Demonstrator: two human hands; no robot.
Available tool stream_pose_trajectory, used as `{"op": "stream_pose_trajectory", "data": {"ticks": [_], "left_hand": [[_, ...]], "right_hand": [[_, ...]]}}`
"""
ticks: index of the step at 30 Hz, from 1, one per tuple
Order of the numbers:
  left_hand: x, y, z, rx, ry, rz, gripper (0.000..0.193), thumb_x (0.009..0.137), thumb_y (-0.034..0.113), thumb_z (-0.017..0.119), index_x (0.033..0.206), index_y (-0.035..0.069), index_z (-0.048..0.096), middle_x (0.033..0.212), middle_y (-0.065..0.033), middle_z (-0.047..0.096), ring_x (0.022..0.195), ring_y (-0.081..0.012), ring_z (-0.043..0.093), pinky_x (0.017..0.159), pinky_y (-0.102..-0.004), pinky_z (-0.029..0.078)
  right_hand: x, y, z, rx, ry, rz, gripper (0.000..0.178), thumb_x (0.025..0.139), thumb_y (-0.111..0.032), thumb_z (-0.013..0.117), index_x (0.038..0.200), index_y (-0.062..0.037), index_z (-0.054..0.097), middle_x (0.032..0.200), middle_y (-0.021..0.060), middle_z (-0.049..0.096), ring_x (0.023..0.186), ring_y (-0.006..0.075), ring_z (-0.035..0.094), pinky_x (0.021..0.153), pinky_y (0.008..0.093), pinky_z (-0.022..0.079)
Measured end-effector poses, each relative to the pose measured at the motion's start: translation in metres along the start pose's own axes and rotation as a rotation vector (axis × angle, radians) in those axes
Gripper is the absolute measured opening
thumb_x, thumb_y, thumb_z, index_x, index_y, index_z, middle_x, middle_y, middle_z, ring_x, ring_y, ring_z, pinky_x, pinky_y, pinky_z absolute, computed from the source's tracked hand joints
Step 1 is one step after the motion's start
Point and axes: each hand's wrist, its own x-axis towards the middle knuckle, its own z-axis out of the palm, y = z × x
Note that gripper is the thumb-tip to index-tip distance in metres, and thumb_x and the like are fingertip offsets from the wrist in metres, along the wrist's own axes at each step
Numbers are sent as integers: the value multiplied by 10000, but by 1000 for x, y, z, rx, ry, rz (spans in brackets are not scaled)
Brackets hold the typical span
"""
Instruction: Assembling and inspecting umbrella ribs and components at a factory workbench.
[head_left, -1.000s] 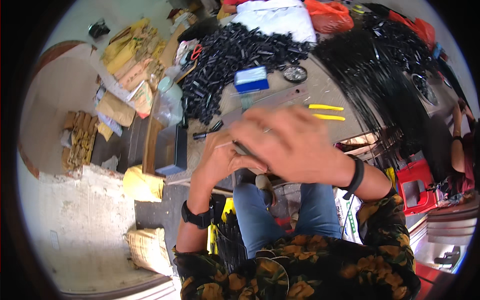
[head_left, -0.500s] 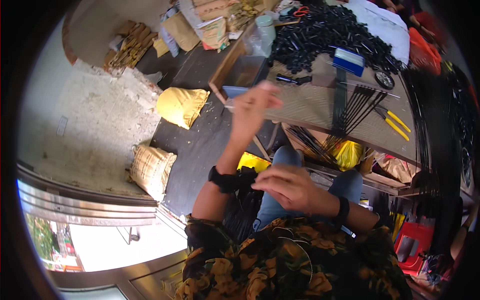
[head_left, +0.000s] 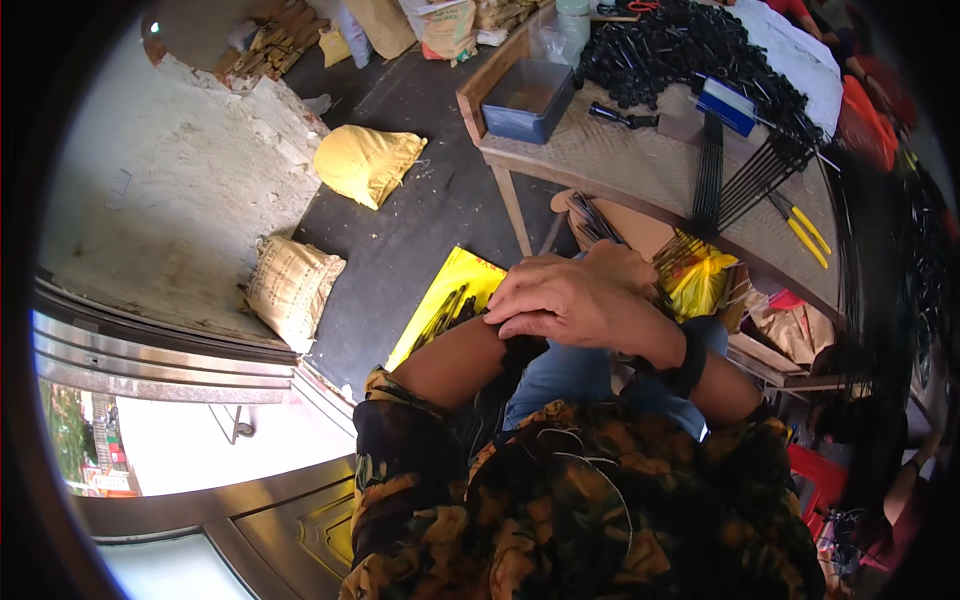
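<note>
My left forearm runs from the lower left toward the middle, and my left hand [head_left: 622,264] shows only partly beyond my right hand; its fingers are hidden. My right hand [head_left: 560,300] lies across the left wrist, its fingers curled over a black wristband [head_left: 524,352] that is mostly covered. Another black band [head_left: 692,362] circles my right wrist. Below the hands are my knees in blue jeans. A yellow bag [head_left: 440,290] with thin black rods on it lies beside my left forearm.
The worktable [head_left: 600,165] holds a heap of black pieces [head_left: 670,55], a grey-blue bin [head_left: 528,105], a blue box [head_left: 727,105], black rods [head_left: 755,180] and yellow-handled pliers [head_left: 808,237]. A yellow sack [head_left: 366,163] and a beige sack [head_left: 295,285] stand on the floor. A red stool [head_left: 815,475] is at right.
My left hand has come down and right, and now sits partly behind my right hand. My right hand has risen slightly and stays at the left wrist. The view has shifted.
</note>
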Motion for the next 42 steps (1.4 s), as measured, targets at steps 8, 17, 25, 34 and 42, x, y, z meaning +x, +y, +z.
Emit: {"op": "stream_pose_trajectory", "data": {"ticks": [8,17,25,34,42], "left_hand": [[21,58,79,26,-552,-471,198,804,271,602,760,107,704,684,-44,672,691,-235,671,578,-376,515],[0,65,67,-110,-710,-62,168,741,248,642,712,84,662,734,-99,666,660,-242,663,535,-370,499],[-38,128,-37,-206,-411,423,155,730,196,633,664,56,631,651,-136,632,639,-305,646,575,-365,503],[-15,59,-114,-1351,422,27,222,911,166,548,977,-20,650,763,-81,675,705,-122,646,635,-235,505],[-29,-20,-107,-1883,1078,91,307,959,255,467,1049,-4,606,674,-57,632,602,-152,601,633,-276,501]], "right_hand": [[-23,-7,3,-169,-184,139,196,862,-219,573,961,-60,631,884,92,622,841,285,599,717,362,480],[-26,22,-18,96,-269,627,292,914,-262,516,861,11,607,709,146,634,635,267,644,581,336,493],[-59,44,-17,394,-480,1006,366,953,-305,468,798,8,578,643,35,584,582,98,600,548,247,481],[-69,5,12,916,339,628,266,956,-269,495,1022,-36,606,852,18,626,796,112,619,721,245,499],[-74,-7,26,859,411,414,758,832,-522,596,1351,-51,306,1372,107,376,1042,205,556,849,304,465]]}}
